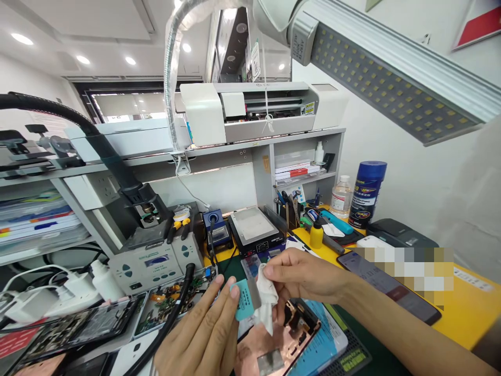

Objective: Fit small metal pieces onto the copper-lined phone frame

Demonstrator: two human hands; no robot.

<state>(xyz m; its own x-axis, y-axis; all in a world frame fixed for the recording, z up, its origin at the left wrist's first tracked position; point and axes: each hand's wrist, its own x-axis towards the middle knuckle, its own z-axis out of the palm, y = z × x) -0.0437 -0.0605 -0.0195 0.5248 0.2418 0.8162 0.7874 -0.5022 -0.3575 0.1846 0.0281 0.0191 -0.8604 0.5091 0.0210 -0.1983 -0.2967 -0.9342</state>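
Observation:
At the bottom centre my left hand (203,331) is closed on a small teal scraper (245,299) with a grey metal blade, its fingers pressed together along the handle. My right hand (301,274) pinches a crumpled white wipe (266,297), which hangs down against the blade's edge. Beneath both hands lies an opened phone or tablet housing (250,350) with a copper-coloured inside and a grey patch. The housing rests partly over a blue and white item (326,339).
A large phone (391,284) lies on the yellow surface at right. Behind stand a hot plate (256,230), a yellow bottle (316,235) and a blue spray can (367,194). At left are a grey station (156,263), a black hose (172,318) and a parts tray (151,313).

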